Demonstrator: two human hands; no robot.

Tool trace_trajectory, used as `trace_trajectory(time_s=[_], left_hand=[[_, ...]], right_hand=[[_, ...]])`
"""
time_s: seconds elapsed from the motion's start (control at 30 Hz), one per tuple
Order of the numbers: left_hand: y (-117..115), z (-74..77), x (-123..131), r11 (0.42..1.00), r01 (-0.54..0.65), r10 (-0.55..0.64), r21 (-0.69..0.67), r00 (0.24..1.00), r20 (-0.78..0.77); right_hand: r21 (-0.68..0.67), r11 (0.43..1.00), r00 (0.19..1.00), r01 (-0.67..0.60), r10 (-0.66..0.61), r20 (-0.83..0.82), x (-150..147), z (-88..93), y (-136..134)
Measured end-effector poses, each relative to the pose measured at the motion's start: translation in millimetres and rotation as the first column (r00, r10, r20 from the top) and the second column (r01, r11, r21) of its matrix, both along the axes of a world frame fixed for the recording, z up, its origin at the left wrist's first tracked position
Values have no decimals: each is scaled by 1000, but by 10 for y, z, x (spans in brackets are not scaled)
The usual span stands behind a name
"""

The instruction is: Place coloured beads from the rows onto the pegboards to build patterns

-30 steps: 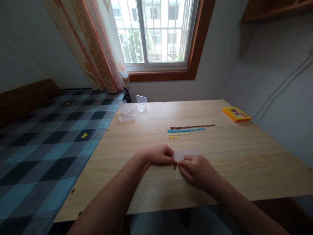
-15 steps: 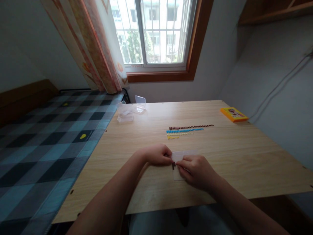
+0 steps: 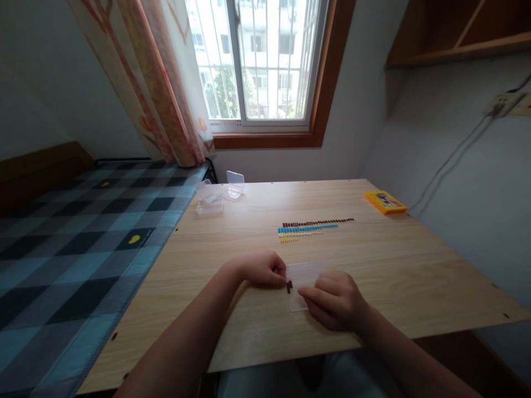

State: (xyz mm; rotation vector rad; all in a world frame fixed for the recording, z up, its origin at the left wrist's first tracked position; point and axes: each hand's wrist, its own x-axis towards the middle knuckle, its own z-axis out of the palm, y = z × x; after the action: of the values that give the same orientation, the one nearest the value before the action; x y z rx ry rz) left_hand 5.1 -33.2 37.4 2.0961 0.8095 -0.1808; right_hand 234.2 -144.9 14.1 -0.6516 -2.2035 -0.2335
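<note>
A clear plastic plate [image 3: 303, 275] lies flat on the wooden table [image 3: 398, 271] in front of me. A few dark brown beads [image 3: 289, 286] stand at its left edge. My left hand [image 3: 261, 268] rests closed beside that edge, fingertips pinched near the beads. My right hand [image 3: 335, 299] lies on the plate's lower right part with fingers curled; what it holds, if anything, is hidden. Farther back lie rows of small beads [image 3: 311, 228]: brown, blue, pale yellow and a short yellow row.
Small clear plastic boxes [image 3: 218, 194] stand open at the table's back left corner. A yellow booklet [image 3: 385, 202] lies at the back right. A checked bed cover [image 3: 74, 243] adjoins the table's left side. Window and curtain are behind.
The camera has tilted down slightly. My right hand has slid a little down and right off the beads, which now show at the plate's left edge. The left hand stays put.
</note>
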Motion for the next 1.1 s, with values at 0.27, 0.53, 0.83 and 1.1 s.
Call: trace_trajectory(time_s=[0.27,0.53,0.83,1.1], left_hand=[[113,-105,-76,984,-74,76,-161,997,10],[210,-207,-119,871,-102,172,-481,980,103],[240,-271,-154,832,-76,192,-550,969,157],[237,-278,-160,828,-88,206,-553,966,155]], right_hand=[[104,990,983,100,-82,-167,344,143,12],[-300,914,951,273,-304,-62,498,506,840],[-440,786,896,435,-325,304,7,304,1940],[-464,766,878,445,-271,394,-188,-61,2034]])
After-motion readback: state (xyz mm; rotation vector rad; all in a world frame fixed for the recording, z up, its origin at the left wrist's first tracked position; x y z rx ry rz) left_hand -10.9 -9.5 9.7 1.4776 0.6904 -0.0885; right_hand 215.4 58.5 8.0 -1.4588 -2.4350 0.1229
